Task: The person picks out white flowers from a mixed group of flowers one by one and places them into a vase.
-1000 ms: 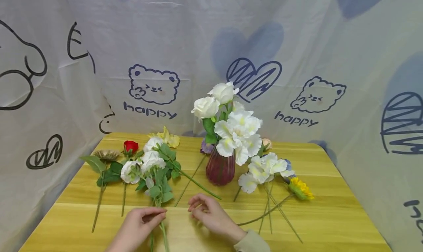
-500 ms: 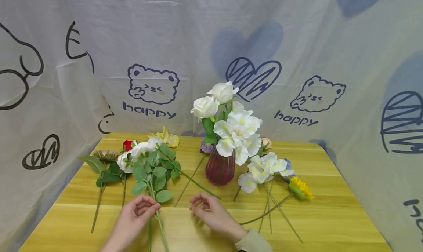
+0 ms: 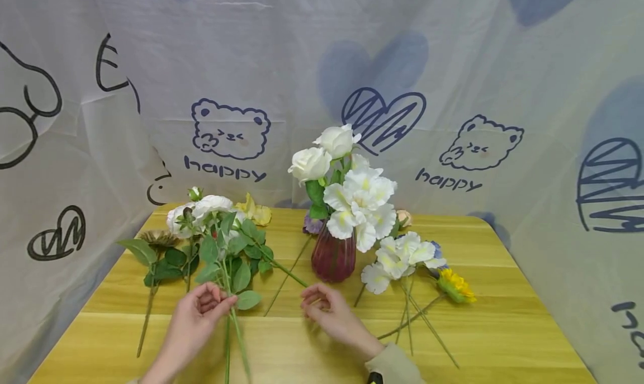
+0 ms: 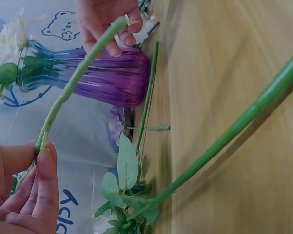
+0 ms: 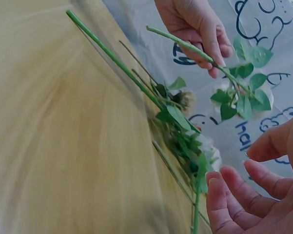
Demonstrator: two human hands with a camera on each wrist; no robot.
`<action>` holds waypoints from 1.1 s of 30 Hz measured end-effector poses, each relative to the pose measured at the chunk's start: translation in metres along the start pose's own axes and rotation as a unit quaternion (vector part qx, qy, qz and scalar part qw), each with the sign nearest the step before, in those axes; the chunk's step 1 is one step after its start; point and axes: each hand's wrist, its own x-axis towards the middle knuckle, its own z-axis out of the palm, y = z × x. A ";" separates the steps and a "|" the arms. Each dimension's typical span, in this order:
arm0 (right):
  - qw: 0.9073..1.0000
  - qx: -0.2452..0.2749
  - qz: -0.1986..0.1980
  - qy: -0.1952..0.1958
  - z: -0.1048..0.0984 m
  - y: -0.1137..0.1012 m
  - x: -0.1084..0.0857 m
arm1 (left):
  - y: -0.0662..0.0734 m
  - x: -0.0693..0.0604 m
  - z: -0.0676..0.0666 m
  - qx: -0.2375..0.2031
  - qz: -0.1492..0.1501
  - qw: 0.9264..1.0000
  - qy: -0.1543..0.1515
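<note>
My left hand (image 3: pixel 198 312) pinches the green stem (image 4: pixel 63 95) of a white flower (image 3: pixel 213 205) between thumb and fingers. The leafy flower is lifted, its bloom leaning away toward the table's back left, with a small bud above. In the right wrist view the held stem (image 5: pixel 183 43) is clear of the table. My right hand (image 3: pixel 336 317) hovers in front of the ribbed purple vase (image 3: pixel 333 255), fingers loosely bent and holding nothing. White roses (image 3: pixel 310 165) and large ruffled white blooms (image 3: pixel 361 202) stand in the vase.
Below the left hand lies another green stem (image 4: pixel 224 139). At left are a brownish flower (image 3: pixel 158 237) and green leaves; a yellow flower (image 3: pixel 255 211) lies behind. Right of the vase lie ruffled white flowers (image 3: pixel 402 256) and a sunflower (image 3: pixel 456 286). A printed cloth hangs behind.
My left hand has risen and moved forward and left, lifting the white flower, which now largely covers the red rose. The right hand has shifted slightly right and up.
</note>
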 end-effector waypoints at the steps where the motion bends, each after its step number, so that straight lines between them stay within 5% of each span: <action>1: 1.000 -0.004 -0.004 0.009 -0.002 0.001 0.001 | 0.000 0.002 -0.001 0.001 -0.007 1.000 0.002; 8: 0.993 -0.002 -0.036 0.109 -0.015 0.001 0.007 | 0.001 0.015 -0.009 0.013 -0.082 0.997 -0.011; 14: 0.974 0.017 -0.074 0.215 -0.028 -0.001 0.014 | 0.003 0.023 -0.012 0.010 -0.120 0.993 -0.021; 17: 0.957 -0.001 -0.092 0.276 -0.035 -0.003 0.018 | 0.004 0.027 -0.013 0.017 -0.106 0.994 -0.017; 20: 0.938 -0.015 -0.119 0.326 -0.042 -0.003 0.023 | 0.005 0.032 -0.014 0.041 -0.061 0.997 -0.003; 25: 0.913 -0.038 -0.179 0.365 -0.050 0.000 0.034 | 0.007 0.038 -0.015 0.051 -0.008 0.999 0.009; 29: 0.899 -0.058 -0.214 0.377 -0.054 0.001 0.044 | 0.010 0.043 -0.014 0.032 0.008 0.999 -0.001; 33: 0.900 -0.063 -0.208 0.379 -0.054 -0.001 0.052 | 0.013 0.047 -0.011 0.008 0.029 0.999 -0.018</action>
